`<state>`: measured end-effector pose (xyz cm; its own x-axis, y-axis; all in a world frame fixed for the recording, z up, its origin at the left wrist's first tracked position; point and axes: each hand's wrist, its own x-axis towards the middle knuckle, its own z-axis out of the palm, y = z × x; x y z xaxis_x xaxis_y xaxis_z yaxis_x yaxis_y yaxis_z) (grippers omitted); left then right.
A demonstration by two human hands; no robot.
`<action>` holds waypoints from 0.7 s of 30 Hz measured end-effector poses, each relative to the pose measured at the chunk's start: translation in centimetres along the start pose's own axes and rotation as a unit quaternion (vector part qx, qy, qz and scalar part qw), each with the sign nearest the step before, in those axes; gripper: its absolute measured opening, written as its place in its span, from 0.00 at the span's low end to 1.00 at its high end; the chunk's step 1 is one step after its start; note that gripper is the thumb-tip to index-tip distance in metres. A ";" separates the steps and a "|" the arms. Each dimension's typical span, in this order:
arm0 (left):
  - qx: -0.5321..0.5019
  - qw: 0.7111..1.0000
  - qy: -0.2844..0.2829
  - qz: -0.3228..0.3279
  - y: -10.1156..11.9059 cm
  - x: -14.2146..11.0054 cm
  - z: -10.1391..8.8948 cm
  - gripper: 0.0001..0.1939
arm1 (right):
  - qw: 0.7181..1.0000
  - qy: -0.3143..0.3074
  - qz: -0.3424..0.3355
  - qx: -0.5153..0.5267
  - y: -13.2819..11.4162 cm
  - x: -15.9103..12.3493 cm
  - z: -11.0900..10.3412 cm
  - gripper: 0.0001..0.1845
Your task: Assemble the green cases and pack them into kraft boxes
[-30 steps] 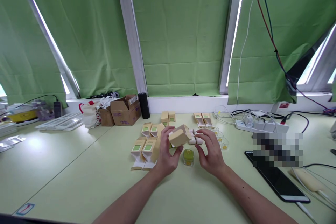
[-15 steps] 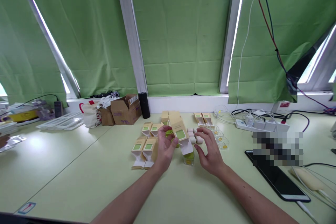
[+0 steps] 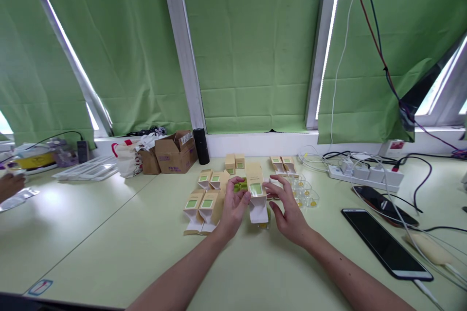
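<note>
A small cream carton [image 3: 255,180] with a green window stands upright between my hands, its white bottom flaps hanging unfolded. My left hand [image 3: 232,209] grips its left side, thumb in front. My right hand [image 3: 290,216] is at its right edge with fingers apart; the index fingertip is close to or touching the carton. Behind the flaps, a small clear container with green contents [image 3: 269,218] is mostly hidden. Open cartons [image 3: 206,204] with green windows stand to the left of my left hand. Green items [image 3: 239,186] sit behind it, partly covered.
Clear cups with yellow centres [image 3: 310,198] lie right of my right hand. More cartons [image 3: 282,164] stand farther back. A phone [image 3: 385,243], cables and a power strip [image 3: 365,177] occupy the right. A cardboard box [image 3: 175,153] stands back left. Another person's hand [image 3: 10,185] shows at far left.
The carton has turned from tilted to upright and now covers more of the green-filled container. My right hand's fingers have moved left to the carton's edge. The other person's hand has come further into view.
</note>
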<state>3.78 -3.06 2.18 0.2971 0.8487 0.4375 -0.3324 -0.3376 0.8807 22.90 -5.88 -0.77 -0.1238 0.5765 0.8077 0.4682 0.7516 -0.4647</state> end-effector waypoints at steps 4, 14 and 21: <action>0.011 1.000 -0.010 -0.019 0.0 -0.1 0.0 0.27 | 0.999 0.000 0.016 0.036 0.0 0.0 0.1 0.24; 0.125 0.991 0.017 0.040 -0.7 -0.3 -0.5 0.22 | 0.985 0.009 0.109 0.134 -0.1 -0.1 0.3 0.18; 0.210 0.973 -0.030 0.095 -1.2 -0.4 -1.1 0.20 | 0.974 0.007 0.140 0.177 -0.2 0.0 0.1 0.19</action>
<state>3.12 -2.55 0.80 0.3209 0.7338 0.5988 0.0044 -0.6334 0.7738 22.76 -6.01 -0.72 -0.0215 0.7721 0.6351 0.1514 0.6305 -0.7613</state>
